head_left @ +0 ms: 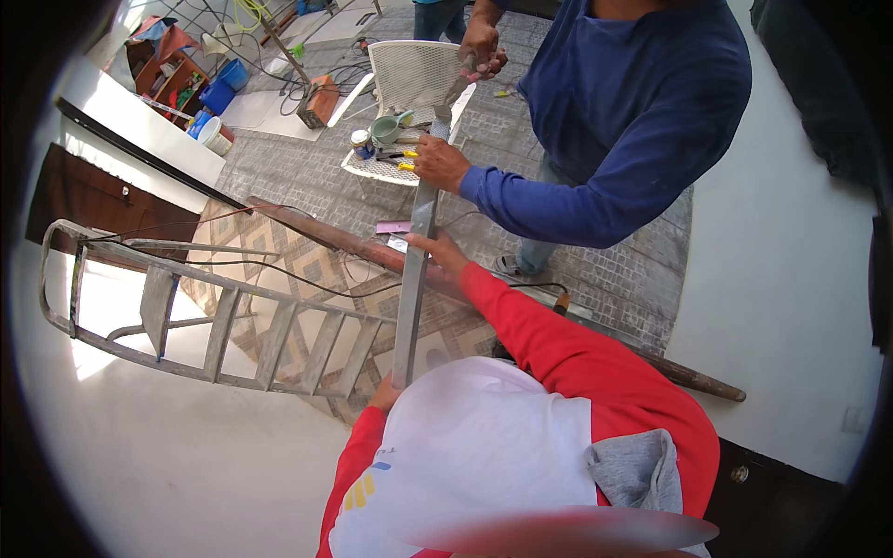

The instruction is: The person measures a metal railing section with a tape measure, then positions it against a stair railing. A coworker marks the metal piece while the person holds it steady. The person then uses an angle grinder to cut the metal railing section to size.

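Note:
A long grey metal bar (409,312) runs away from my body toward a co-worker in a blue top. My left hand (384,396) is closed on its near end, partly hidden by my white shirt. Farther along, my right hand (445,255) wraps round the bar from the right side. The co-worker's one hand (441,165) holds the bar beyond mine. Their other hand (482,56) grips a tool (456,90) at the bar's far end; its exact kind I cannot make out.
A white mesh chair (414,70) carries a green cup (385,129) and yellow-handled tools (406,166). An aluminium stepladder (223,330) lies at left. A reddish-brown pole (326,234) crosses beneath the bar. Cables (307,279) trail over the ladder. Buckets (215,137) stand at the far left.

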